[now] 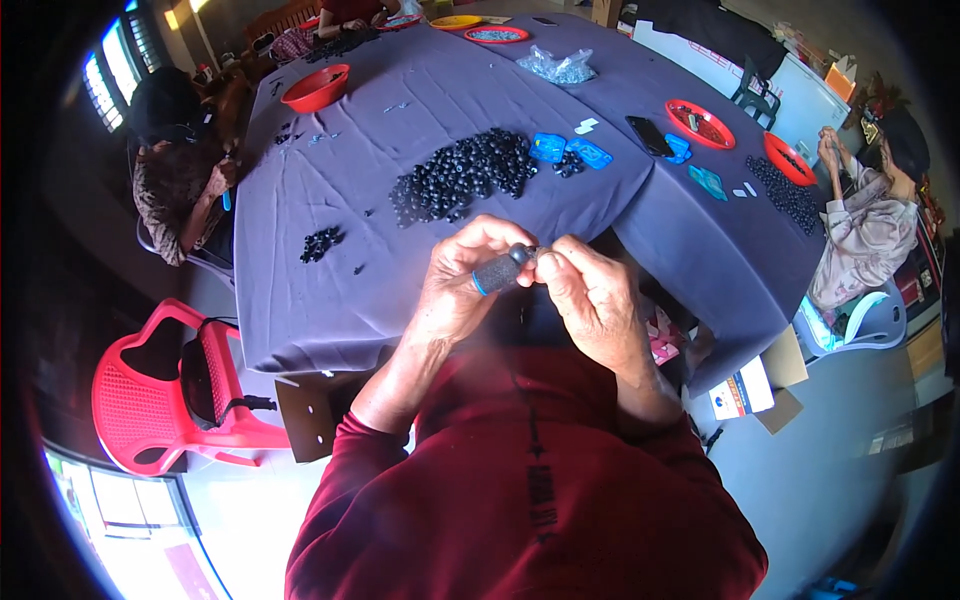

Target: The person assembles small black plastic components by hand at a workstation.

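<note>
Over the table's near edge, my left hand (452, 283) is closed, pinching a small black round piece (520, 253) at its fingertips. A dark finger sleeve (497, 272) with a blue rim covers its thumb. Close against it, my right hand (603, 305) has thumb and forefinger pressed together beside the piece. Whatever sits between those fingers is too small to make out. Beyond my hands lies a wide heap of small black round pieces (465, 175). A smaller cluster of black pieces (321, 244) is off to the left.
A grey-purple cloth (400, 120) covers the table. Blue plastic cases (547, 147) and a black phone (649, 136) lie right of the heap. Red bowls (315, 90) stand farther off. A person (185, 175) sits at left, another (870, 215) at right. A red chair (150, 400) stands at lower left.
</note>
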The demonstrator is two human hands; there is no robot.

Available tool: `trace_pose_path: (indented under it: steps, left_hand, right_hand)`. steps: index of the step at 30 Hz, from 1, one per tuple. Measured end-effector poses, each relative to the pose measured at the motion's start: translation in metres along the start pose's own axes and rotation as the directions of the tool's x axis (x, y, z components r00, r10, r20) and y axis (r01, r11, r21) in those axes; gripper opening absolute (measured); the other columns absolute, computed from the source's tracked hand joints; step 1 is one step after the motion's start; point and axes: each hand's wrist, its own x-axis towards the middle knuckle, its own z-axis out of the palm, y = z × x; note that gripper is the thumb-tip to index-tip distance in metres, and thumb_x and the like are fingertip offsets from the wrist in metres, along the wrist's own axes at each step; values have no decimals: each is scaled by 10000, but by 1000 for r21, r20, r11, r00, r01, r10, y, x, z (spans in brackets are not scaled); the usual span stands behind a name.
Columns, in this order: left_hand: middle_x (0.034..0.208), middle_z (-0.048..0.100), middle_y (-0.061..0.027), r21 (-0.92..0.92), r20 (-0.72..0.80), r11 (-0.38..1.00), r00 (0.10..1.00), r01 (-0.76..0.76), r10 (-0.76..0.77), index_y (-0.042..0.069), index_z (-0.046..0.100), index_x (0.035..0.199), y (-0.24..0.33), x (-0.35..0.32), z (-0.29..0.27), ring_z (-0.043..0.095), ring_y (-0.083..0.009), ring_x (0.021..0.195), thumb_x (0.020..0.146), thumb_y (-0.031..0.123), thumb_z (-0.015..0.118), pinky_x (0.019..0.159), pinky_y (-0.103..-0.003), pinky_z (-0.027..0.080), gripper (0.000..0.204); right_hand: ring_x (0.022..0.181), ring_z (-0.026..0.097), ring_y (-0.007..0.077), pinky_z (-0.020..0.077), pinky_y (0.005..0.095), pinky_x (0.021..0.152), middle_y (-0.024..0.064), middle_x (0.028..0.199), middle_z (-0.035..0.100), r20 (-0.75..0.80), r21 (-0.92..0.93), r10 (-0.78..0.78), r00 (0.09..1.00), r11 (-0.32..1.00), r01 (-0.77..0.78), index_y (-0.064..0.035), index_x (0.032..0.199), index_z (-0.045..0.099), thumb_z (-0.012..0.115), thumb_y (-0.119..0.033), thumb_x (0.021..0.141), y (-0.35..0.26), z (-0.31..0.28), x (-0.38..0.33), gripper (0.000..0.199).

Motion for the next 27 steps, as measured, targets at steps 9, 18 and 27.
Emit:
trace_pose_path:
  steps: [9,18,27]
  left_hand:
    - [854,580,-95,-114,-24,992,998,51,-54,-34,538,928,-2,-1,0,559,-132,734,779,89,616,709,-250,452,208]
    - [753,532,-91,-344,-25,936,998,-71,66,-4,516,915,4,7,-13,504,-162,681,826,132,511,672,-306,427,162]
    - [758,493,-62,-444,18,895,999,-29,41,-8,499,1017,18,11,-31,455,-137,714,819,229,576,619,-282,374,318]
  right_hand:
    - [525,407,40,339,197,468,14,649,520,-11,79,23,1000,997,-22,6,776,528,455,-196,909,2,4,1,253]
    - [476,368,11,282,160,407,-26,602,453,-66,270,126,990,957,-103,-9,755,513,453,-230,912,7,7,0,277]
    - [442,351,5,272,160,375,-30,545,428,-44,236,91,995,969,-78,-4,767,515,450,-238,911,8,13,5,283]
